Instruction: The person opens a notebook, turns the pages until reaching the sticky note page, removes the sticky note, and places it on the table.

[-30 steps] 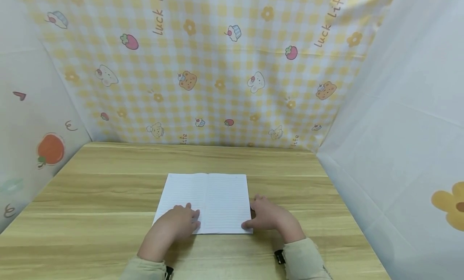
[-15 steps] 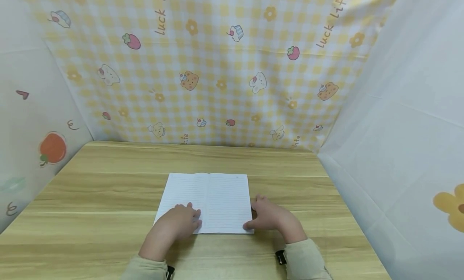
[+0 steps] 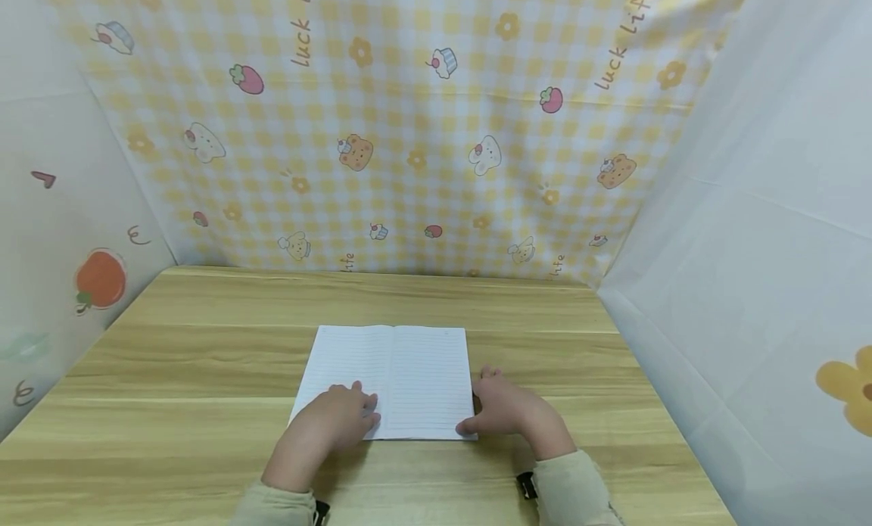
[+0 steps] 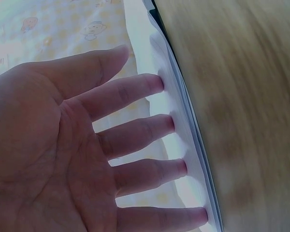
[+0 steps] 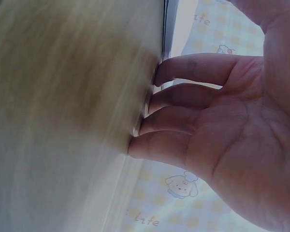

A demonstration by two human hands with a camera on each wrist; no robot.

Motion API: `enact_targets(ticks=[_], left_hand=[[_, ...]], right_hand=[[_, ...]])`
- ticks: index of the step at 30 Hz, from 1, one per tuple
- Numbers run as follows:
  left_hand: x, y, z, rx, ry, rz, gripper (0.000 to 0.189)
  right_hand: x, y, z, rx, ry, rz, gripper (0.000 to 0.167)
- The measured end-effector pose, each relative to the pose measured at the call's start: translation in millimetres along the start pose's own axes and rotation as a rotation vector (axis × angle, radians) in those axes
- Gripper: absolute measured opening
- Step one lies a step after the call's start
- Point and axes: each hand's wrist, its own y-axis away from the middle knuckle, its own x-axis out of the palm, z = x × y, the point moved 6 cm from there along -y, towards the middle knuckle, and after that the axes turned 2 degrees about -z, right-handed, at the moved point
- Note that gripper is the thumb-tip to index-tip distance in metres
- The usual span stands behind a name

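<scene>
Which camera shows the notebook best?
The head view: both lined pages of the open notebook show, though the left hand covers part. The left wrist view shows it nearly edge-on; the right wrist view, a narrow strip.

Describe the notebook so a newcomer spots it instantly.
Find the table below the checked curtain. Near its front, the left hand rests on an open notebook and the right hand touches its right edge. It alone is white with ruled lines.

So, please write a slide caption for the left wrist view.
Left hand, fingers spread, fingertips touching an open notebook on a wooden table.
</scene>
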Motion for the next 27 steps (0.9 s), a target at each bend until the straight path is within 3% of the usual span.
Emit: enact_targets(ticks=[12, 19, 27], left_hand=[[-0.4, 0.2, -0.9, 0.001, -0.004, -0.012, 0.043], [-0.3, 0.1, -2.1, 0.003, -0.014, -0.012, 0.044], [-3.5, 2.7, -8.6, -0.02, -0.034, -0.033, 0.042]], right_hand=[[2.2, -1.6, 2.7, -0.01, -0.007, -0.015, 0.077], [1.7, -4.5, 5.1, -0.013, 0.009, -0.036, 0.049], [0.2, -4.2, 8.3, -0.012, 0.024, -0.057, 0.051]])
